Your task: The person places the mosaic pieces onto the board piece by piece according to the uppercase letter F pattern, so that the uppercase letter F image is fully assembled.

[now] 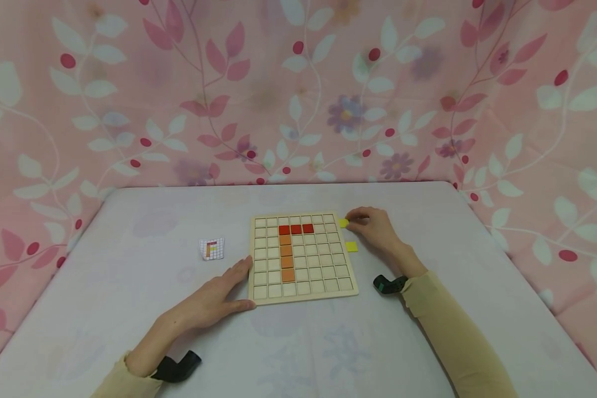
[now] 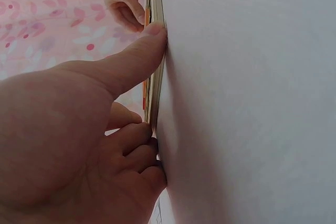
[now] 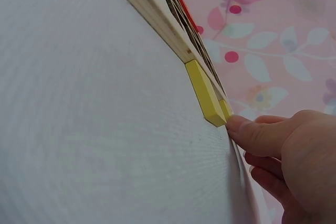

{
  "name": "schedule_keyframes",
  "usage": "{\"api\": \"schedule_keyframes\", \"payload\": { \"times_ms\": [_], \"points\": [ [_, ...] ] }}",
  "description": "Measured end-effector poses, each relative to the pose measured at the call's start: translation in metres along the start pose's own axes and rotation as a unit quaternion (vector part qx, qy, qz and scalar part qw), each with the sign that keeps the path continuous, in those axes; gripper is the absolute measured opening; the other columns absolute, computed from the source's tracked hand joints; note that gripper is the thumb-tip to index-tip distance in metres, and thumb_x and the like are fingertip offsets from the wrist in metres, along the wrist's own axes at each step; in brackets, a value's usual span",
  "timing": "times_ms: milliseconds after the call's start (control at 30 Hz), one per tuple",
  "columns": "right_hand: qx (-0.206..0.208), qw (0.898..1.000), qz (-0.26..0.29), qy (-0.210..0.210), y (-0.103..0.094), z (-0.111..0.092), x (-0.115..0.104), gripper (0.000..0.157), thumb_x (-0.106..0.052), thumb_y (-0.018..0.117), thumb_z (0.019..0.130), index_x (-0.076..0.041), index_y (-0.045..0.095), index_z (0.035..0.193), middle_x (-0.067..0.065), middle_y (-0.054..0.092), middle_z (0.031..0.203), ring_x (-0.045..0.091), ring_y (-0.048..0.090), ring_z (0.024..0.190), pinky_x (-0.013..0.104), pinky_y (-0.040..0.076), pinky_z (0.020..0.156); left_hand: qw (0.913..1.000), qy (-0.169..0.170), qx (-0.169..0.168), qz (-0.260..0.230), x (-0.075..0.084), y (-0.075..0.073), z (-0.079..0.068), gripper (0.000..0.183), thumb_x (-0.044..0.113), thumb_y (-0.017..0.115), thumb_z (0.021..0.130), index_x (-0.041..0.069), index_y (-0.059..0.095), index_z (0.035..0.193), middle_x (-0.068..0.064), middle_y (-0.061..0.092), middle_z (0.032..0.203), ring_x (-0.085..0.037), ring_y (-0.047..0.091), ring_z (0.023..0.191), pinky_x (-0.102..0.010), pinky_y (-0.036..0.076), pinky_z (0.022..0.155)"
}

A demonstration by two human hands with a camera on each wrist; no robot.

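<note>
A wooden grid board lies flat on the table. On it, three red tiles form a short row, and several orange tiles run down from its left end. My left hand rests against the board's left edge, thumb at the near left corner and fingers spread along the side. Just off the board's far right edge, my right hand pinches a yellow tile between thumb and fingertips. A second yellow tile lies beside the right edge, nearer to me; the right wrist view shows its thick side.
Left of the board lies a small paper card printed with a coloured grid pattern. A pale cloth covers the table, and a pink floral curtain hangs behind it. Black devices are strapped to both wrists.
</note>
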State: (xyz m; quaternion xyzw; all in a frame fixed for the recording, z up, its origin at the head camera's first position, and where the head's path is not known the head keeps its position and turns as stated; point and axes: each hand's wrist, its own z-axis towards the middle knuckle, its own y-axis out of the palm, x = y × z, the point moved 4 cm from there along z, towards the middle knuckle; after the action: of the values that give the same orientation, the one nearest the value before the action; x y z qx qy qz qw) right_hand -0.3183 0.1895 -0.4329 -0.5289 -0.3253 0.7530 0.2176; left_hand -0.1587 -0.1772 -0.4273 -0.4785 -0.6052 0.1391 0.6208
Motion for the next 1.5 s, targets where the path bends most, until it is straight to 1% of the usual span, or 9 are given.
{"api": "schedule_keyframes", "payload": {
  "times_ms": [267, 500, 700, 833, 933, 1067, 1233, 1333, 1500],
  "points": [
    [0.009, 1.000, -0.005, -0.005, 0.000, 0.001, -0.002, 0.021, -0.012, 0.079, 0.086, -0.006, 0.074, 0.106, 0.011, 0.074, 0.107, 0.030, 0.065, 0.110, 0.047, 0.048, 0.100, 1.0000, 0.000, 0.001, 0.002, 0.000, 0.000, 0.000, 0.096, 0.047, 0.071, 0.090, 0.015, 0.016, 0.162, -0.009, 0.018, 0.167, -0.032, 0.017, 0.154, -0.059, 0.023, 0.119],
    [0.018, 1.000, -0.025, -0.006, 0.000, 0.001, -0.001, 0.019, -0.013, 0.079, 0.086, -0.007, 0.075, 0.104, 0.011, 0.075, 0.104, 0.030, 0.065, 0.110, 0.048, 0.047, 0.100, 1.0000, 0.000, 0.002, 0.001, 0.000, 0.000, 0.000, 0.097, 0.047, 0.072, 0.089, 0.015, 0.016, 0.162, -0.009, 0.019, 0.167, -0.033, 0.017, 0.153, -0.059, 0.023, 0.119],
    [0.021, 0.999, -0.025, -0.014, -0.001, 0.000, -0.002, 0.019, -0.013, 0.080, 0.085, -0.006, 0.076, 0.103, 0.011, 0.075, 0.103, 0.031, 0.065, 0.109, 0.049, 0.047, 0.100, 1.0000, -0.003, 0.001, -0.001, -0.001, -0.001, 0.000, 0.098, 0.048, 0.072, 0.088, 0.015, 0.016, 0.162, -0.010, 0.019, 0.167, -0.033, 0.018, 0.153, -0.058, 0.024, 0.119],
    [0.017, 1.000, -0.025, -0.001, -0.004, 0.000, -0.001, 0.018, -0.015, 0.080, 0.086, -0.009, 0.075, 0.102, 0.009, 0.074, 0.104, 0.030, 0.064, 0.111, 0.049, 0.046, 0.102, 1.0000, -0.002, 0.002, -0.003, -0.001, -0.001, 0.000, 0.097, 0.047, 0.072, 0.089, 0.015, 0.016, 0.161, -0.010, 0.019, 0.167, -0.033, 0.017, 0.153, -0.059, 0.023, 0.119],
    [0.019, 1.000, -0.008, 0.007, -0.009, -0.002, -0.004, 0.016, -0.016, 0.080, 0.086, -0.010, 0.075, 0.101, 0.008, 0.074, 0.104, 0.028, 0.063, 0.109, 0.048, 0.046, 0.100, 1.0000, -0.002, 0.000, -0.005, 0.000, -0.001, -0.001, 0.096, 0.046, 0.072, 0.090, 0.014, 0.016, 0.161, -0.010, 0.018, 0.167, -0.033, 0.017, 0.153, -0.059, 0.023, 0.119],
    [0.022, 1.000, 0.003, -0.011, -0.014, -0.007, -0.014, 0.018, -0.017, 0.081, 0.086, -0.009, 0.076, 0.101, 0.008, 0.074, 0.103, 0.028, 0.063, 0.105, 0.048, 0.047, 0.096, 1.0000, -0.005, 0.000, -0.002, 0.001, -0.001, -0.002, 0.097, 0.046, 0.072, 0.089, 0.014, 0.016, 0.161, -0.010, 0.019, 0.167, -0.033, 0.017, 0.153, -0.058, 0.023, 0.119],
    [0.022, 0.999, 0.009, -0.026, -0.014, -0.013, -0.033, 0.020, -0.019, 0.082, 0.084, -0.012, 0.076, 0.101, 0.006, 0.075, 0.103, 0.026, 0.064, 0.105, 0.051, 0.046, 0.099, 1.0000, -0.004, 0.001, 0.001, 0.001, -0.002, -0.002, 0.097, 0.047, 0.072, 0.089, 0.015, 0.016, 0.162, -0.010, 0.018, 0.167, -0.032, 0.017, 0.154, -0.058, 0.023, 0.120],
    [0.021, 0.999, 0.023, -0.041, -0.011, -0.015, -0.049, 0.021, -0.018, 0.084, 0.082, -0.011, 0.077, 0.100, 0.006, 0.076, 0.101, 0.027, 0.066, 0.105, 0.052, 0.048, 0.099, 1.0000, -0.003, 0.000, -0.001, 0.002, -0.002, -0.002, 0.097, 0.047, 0.072, 0.090, 0.014, 0.016, 0.161, -0.010, 0.018, 0.167, -0.032, 0.017, 0.154, -0.058, 0.023, 0.120],
    [0.014, 0.996, 0.044, -0.078, -0.001, -0.018, -0.074, 0.021, -0.017, 0.086, 0.079, -0.011, 0.079, 0.097, 0.005, 0.076, 0.098, 0.026, 0.067, 0.105, 0.052, 0.050, 0.096, 1.0000, -0.001, 0.001, -0.001, 0.003, -0.001, -0.001, 0.097, 0.045, 0.073, 0.089, 0.013, 0.016, 0.161, -0.010, 0.019, 0.167, -0.032, 0.017, 0.153, -0.057, 0.023, 0.120]
  ]
}}
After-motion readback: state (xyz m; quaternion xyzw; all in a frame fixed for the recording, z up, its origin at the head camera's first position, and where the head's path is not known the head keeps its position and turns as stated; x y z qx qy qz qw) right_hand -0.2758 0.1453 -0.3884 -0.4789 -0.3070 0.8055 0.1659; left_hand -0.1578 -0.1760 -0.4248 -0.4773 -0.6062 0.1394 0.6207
